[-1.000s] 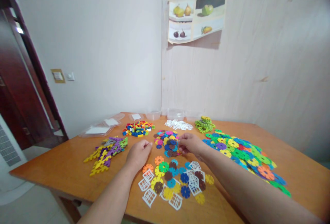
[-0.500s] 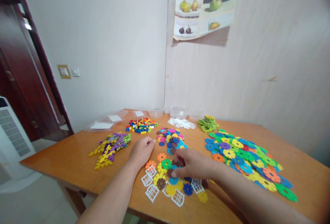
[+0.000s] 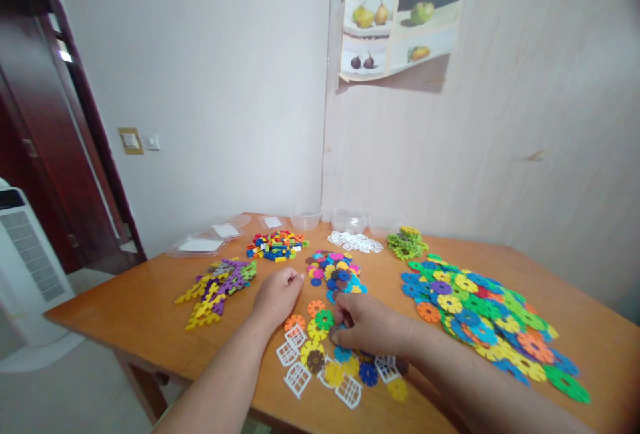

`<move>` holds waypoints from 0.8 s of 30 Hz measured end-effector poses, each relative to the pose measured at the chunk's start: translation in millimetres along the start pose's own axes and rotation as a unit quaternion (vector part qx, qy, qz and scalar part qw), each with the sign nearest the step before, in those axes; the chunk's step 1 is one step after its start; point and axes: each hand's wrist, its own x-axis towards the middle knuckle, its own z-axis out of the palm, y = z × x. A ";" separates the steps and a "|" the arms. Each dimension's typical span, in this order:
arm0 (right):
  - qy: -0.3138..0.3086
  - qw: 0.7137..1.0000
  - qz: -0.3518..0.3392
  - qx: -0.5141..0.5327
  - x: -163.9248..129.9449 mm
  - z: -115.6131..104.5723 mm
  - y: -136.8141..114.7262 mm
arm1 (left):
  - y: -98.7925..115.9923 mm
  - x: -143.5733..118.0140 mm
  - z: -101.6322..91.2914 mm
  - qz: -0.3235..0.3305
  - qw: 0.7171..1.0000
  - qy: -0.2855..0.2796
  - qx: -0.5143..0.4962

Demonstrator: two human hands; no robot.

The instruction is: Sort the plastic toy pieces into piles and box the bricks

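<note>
My left hand (image 3: 279, 295) rests closed at the middle of the table, its fingers curled inward so that anything inside is hidden. Over a small mixed spread of flower-shaped plastic discs, my right hand (image 3: 373, 329) bends its fingers and thumb together in a pinch. What lies between those fingertips cannot be made out. Close to them are a green disc (image 3: 325, 319), a light-blue disc (image 3: 343, 353) and a brown disc (image 3: 315, 361). White plastic window pieces (image 3: 298, 379) lie among the yellow discs (image 3: 334, 374) in front of my hands.
Farther back is a pile of small discs (image 3: 334, 265). Larger discs (image 3: 470, 319) cover the right side. Interlocking strips (image 3: 220, 287) and small bricks (image 3: 277, 245) are at left. White pieces (image 3: 356, 242), green pieces (image 3: 406, 245) and clear containers (image 3: 350, 221) stand toward the wall.
The whole view has shifted slightly. My right hand's fingers have curled a little more over the discs, while my left hand stays closed in the same place.
</note>
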 end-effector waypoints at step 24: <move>0.018 0.979 0.052 0.199 21.0 -25.2 8.6 | 4.2 -1.3 -2.1 -0.005 1.000 -0.005 0.014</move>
